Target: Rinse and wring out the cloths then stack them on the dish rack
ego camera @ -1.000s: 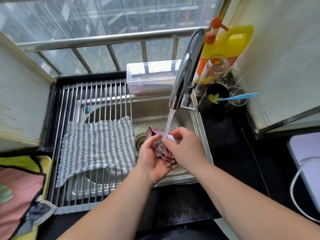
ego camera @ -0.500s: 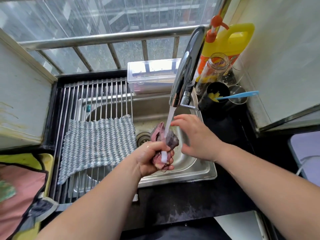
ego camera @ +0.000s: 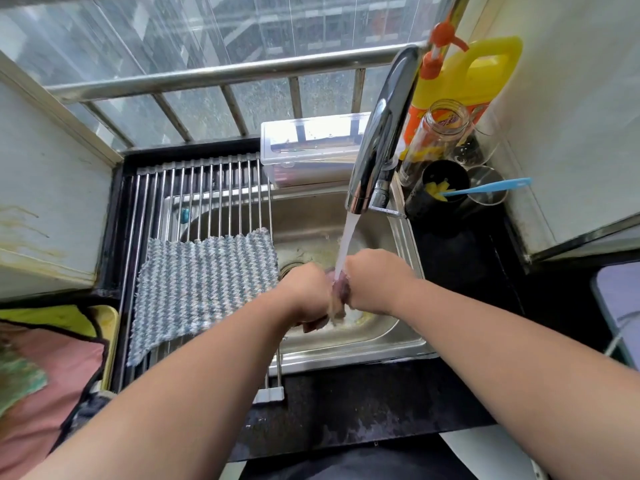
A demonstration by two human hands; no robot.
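A purple cloth (ego camera: pixel 341 292) is bunched tight between my two fists over the steel sink (ego camera: pixel 398 336). My left hand (ego camera: pixel 304 294) grips one end and my right hand (ego camera: pixel 375 280) grips the other, so only a short twisted piece shows between them. Water from the chrome faucet (ego camera: pixel 379 140) runs onto that piece. A grey-blue woven cloth (ego camera: pixel 204 289) lies flat on the roll-up metal dish rack (ego camera: pixel 194 188), which covers the left part of the sink.
A clear lidded box (ego camera: pixel 308 147) sits behind the sink. A yellow detergent jug (ego camera: pixel 464 77), a jar, glasses and a black cup with a blue utensil (ego camera: pixel 491 187) crowd the right back corner. Pink and yellow cloths (ego camera: pixel 45 372) lie at the left.
My right hand, open above the cloth half a second ago, has closed on it. Both fists now hold the cloth bunched under the stream.
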